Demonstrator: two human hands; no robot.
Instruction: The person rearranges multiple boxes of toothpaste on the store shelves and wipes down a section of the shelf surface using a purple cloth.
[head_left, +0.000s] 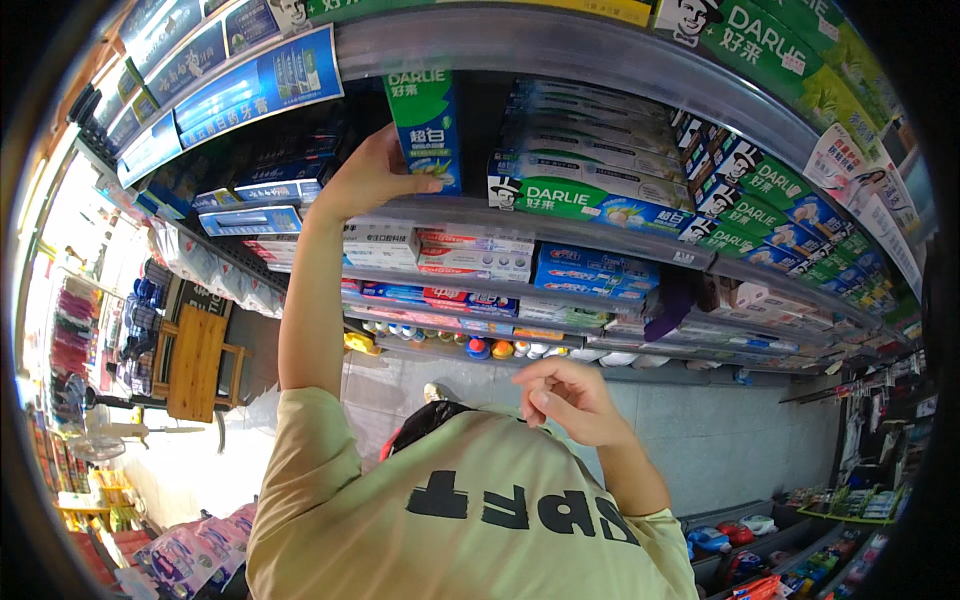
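My left hand (375, 176) grips a green and blue Darlie toothpaste box (427, 135) by its side, thumb across the front near the lower end. The box's upper end is at the edge of the shelf above, which cuts it off from view. Dark shelf space shows on both sides of it. To its right lies a stack of Darlie toothpaste boxes (570, 196), long sides facing out. My right hand (570, 401) hangs in front of my chest with fingers loosely bent and apart, holding nothing visible.
Blue toothpaste boxes (277, 176) sit left of my left hand. Colgate boxes (476, 255) and blue boxes (596, 270) fill the shelf below. A purple object (671, 307) hangs at the shelf front. A wooden stool (196, 364) and a fan (101, 435) stand at left.
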